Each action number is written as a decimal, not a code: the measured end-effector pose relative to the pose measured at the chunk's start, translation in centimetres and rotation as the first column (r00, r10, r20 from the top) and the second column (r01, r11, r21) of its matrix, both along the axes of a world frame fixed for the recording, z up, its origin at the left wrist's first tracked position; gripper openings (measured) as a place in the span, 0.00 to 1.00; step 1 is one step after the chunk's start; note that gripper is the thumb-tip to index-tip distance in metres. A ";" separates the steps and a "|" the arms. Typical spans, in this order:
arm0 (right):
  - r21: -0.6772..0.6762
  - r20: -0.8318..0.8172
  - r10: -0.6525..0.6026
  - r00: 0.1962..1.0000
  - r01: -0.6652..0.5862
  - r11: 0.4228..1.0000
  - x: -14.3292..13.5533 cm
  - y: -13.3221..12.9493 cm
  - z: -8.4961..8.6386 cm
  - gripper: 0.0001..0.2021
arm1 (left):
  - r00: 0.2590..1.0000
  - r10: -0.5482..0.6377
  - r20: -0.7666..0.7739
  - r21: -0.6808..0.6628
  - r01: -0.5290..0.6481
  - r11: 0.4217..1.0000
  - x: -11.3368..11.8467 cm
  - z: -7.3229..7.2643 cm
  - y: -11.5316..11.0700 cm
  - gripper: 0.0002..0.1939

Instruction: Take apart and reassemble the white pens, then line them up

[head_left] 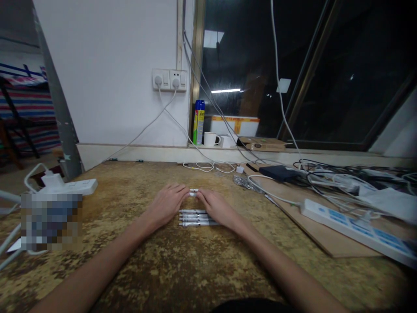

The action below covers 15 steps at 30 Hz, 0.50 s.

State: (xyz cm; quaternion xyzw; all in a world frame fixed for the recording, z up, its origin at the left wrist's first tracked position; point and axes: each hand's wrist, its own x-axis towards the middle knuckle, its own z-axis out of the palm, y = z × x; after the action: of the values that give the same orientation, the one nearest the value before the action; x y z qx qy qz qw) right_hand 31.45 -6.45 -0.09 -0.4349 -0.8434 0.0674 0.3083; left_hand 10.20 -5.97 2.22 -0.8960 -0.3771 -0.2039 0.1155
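Observation:
Near the middle of the worn wooden table (137, 261), my left hand (170, 201) and my right hand (215, 205) face each other with closed fingers. Between the fingertips a short stretch of silvery-white pen (193, 190) shows, pinched from both sides. A second pale piece is visible just below it, and whether it is another pen I cannot make out. Several silver pens (192, 217) lie side by side in a row, just nearer to me than the hands. My right hand and wrist cover part of their right ends.
A white power strip (358, 226) rests on a brown board (321, 237) at right, among tangled cables (339, 178). Another power strip (83, 187) stands at left beside a blurred-out item (52, 221). A mug (211, 138) and spray can (198, 124) occupy the sill.

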 end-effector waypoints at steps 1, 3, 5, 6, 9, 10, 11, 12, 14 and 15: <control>0.007 0.028 -0.010 1.000 0.009 1.000 0.0 -0.1 0.1 0.14 | 1.000 0.019 -0.015 -0.004 -0.019 1.000 0.2 0.1 -0.2 0.18; 0.033 0.070 -0.029 0.997 0.026 0.999 0.0 -0.3 0.2 0.14 | 0.998 0.063 -0.023 -0.048 -0.064 0.997 0.5 0.1 -0.6 0.17; 0.075 0.102 -0.042 0.994 0.035 0.997 0.0 -0.5 0.3 0.13 | 0.994 0.108 -0.021 -0.110 -0.110 0.988 0.7 0.0 -0.8 0.18; 0.102 0.117 -0.047 0.992 0.035 0.994 0.0 -0.5 0.3 0.13 | 0.992 0.126 -0.019 -0.138 -0.128 0.982 0.8 0.0 -0.8 0.19; 0.183 0.149 -0.036 0.988 0.008 0.983 0.2 -0.3 0.3 0.13 | 0.991 0.134 -0.008 -0.191 -0.133 0.973 0.6 -0.3 -0.5 0.20; 0.203 0.147 -0.024 0.989 -0.006 0.979 0.2 -0.2 0.3 0.13 | 0.992 0.125 0.005 -0.199 -0.121 0.972 0.5 -0.3 -0.4 0.20; 0.215 0.137 -0.009 0.991 -0.021 0.976 0.3 -0.1 0.3 0.13 | 0.994 0.110 0.020 -0.203 -0.103 0.974 0.4 -0.3 -0.4 0.20; 0.221 0.119 0.006 0.993 -0.033 0.975 0.5 0.0 0.3 0.12 | 0.995 0.092 0.038 -0.200 -0.083 0.976 0.3 -0.3 -0.3 0.20; 0.214 0.066 0.036 0.997 -0.049 0.976 0.7 0.0 0.5 0.10 | 0.996 0.059 0.064 -0.184 -0.047 0.982 0.2 -0.2 -0.3 0.20; 0.207 0.033 0.050 0.998 -0.055 0.977 0.9 0.0 0.6 0.08 | 0.996 0.049 0.071 -0.171 -0.036 0.985 0.2 -0.1 -0.3 0.20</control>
State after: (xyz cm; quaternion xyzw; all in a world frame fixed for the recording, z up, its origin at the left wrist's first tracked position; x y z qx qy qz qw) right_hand 32.32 -6.47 0.49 -0.3788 -0.8612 -0.0189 0.3384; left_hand 10.40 -6.25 2.11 -0.8861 -0.4161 -0.2020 0.0287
